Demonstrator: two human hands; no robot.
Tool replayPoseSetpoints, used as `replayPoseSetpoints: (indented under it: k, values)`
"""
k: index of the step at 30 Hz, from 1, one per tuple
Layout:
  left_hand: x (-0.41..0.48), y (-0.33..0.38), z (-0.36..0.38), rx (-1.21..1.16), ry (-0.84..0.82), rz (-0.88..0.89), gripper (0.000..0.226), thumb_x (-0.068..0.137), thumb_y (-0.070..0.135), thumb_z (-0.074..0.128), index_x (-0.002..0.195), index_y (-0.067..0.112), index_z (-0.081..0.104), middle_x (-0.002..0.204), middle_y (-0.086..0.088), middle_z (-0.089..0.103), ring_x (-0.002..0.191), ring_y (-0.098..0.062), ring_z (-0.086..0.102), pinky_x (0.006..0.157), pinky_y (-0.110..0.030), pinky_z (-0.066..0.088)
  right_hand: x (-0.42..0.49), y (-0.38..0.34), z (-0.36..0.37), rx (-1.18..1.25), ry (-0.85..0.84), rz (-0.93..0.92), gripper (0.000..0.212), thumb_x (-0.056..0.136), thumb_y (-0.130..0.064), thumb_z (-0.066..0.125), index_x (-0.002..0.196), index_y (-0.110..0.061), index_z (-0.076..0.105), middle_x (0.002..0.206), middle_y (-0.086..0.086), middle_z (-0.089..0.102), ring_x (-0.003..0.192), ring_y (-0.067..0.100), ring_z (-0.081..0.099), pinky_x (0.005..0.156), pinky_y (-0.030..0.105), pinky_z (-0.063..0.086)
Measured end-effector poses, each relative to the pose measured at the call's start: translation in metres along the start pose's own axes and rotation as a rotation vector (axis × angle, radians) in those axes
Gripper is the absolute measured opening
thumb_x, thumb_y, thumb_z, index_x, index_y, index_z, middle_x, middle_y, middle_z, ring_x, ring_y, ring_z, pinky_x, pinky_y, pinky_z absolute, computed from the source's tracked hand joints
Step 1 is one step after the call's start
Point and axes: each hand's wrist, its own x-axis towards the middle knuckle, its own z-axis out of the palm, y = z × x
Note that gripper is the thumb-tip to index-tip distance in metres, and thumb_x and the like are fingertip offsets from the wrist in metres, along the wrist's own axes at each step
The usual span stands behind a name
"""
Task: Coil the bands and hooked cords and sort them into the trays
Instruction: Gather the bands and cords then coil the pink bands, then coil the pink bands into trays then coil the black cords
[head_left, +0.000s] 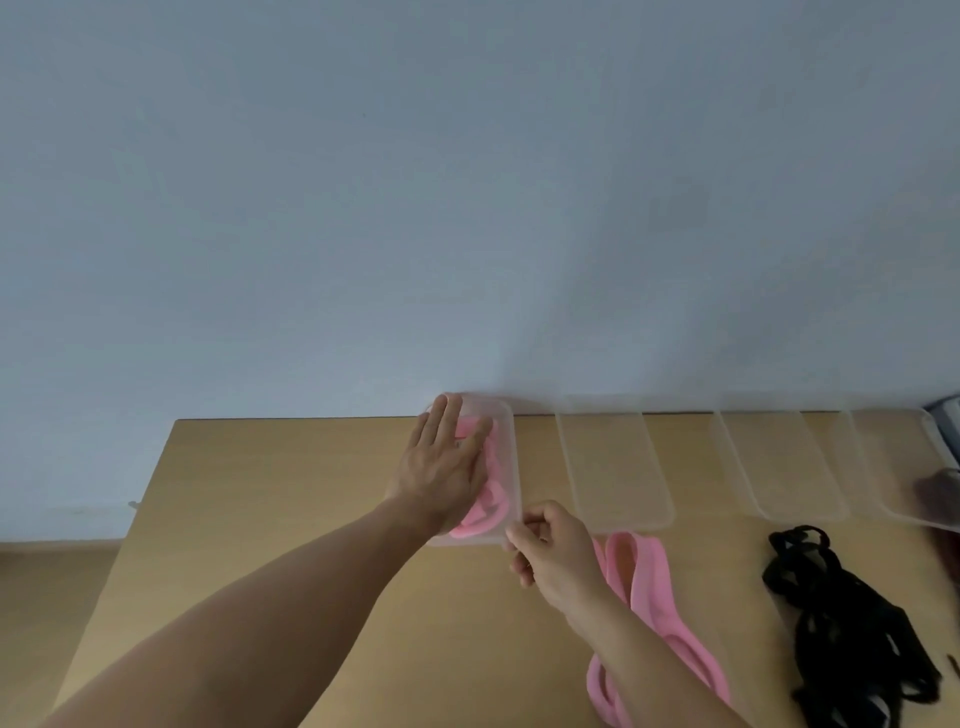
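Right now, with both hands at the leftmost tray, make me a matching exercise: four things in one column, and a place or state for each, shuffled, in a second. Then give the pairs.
Column one:
1. left hand
2. right hand
3. loose pink bands
4. black cords

Column two:
A. heaped on the table, right of the loose pink ones
B. pinches the near corner of the leftmost tray
C. on the table, partly under the right forearm
D. presses flat on the pink band inside that tray

Pairs: 1-D, 2-B, 3-C, 4-A.
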Motion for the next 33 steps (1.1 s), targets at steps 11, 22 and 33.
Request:
replayPoseSetpoints:
  k: [11, 22, 33]
  values:
    - [-0.023, 0.032, 0.005, -0.066, -0.052, -0.132, 0.066, 0.102, 0.046, 0.011, 0.147, 0.025, -0.031, 0.162, -0.011, -0.024, 0.147, -0.031, -0.028, 0.119, -0.042, -0.018, 0.002, 0.003, 0.002, 0.087, -0.032, -0.034, 0.005, 0.090, -0.004, 0.058, 0.094, -0.004, 0.057, 0.059, 0.003, 0.062, 0.048, 0.021, 0.052, 0.045, 0.032, 0.040]
    - [-0.019, 0.029, 0.003, -0.022, -0.074, -0.129, 0.058, 0.101, 0.044, 0.001, 0.143, 0.029, -0.037, 0.163, -0.011, -0.019, 0.148, -0.030, -0.025, 0.122, -0.044, -0.011, 0.009, -0.002, -0.002, 0.008, -0.127, -0.041, 0.004, 0.096, -0.007, 0.049, 0.094, -0.008, 0.053, 0.060, 0.004, 0.059, 0.047, 0.021, 0.049, 0.043, 0.030, 0.037]
    - [-0.058, 0.086, -0.040, -0.420, 0.149, -0.155, 0.053, 0.097, 0.022, 0.044, 0.149, 0.017, 0.035, 0.154, 0.000, 0.037, 0.138, -0.023, 0.036, 0.109, -0.040, 0.034, -0.045, -0.006, -0.075, -0.547, 0.166, -0.325, 0.014, 0.093, -0.027, 0.054, 0.085, -0.028, 0.066, 0.078, -0.016, 0.067, 0.075, 0.003, 0.060, 0.065, 0.012, 0.042]
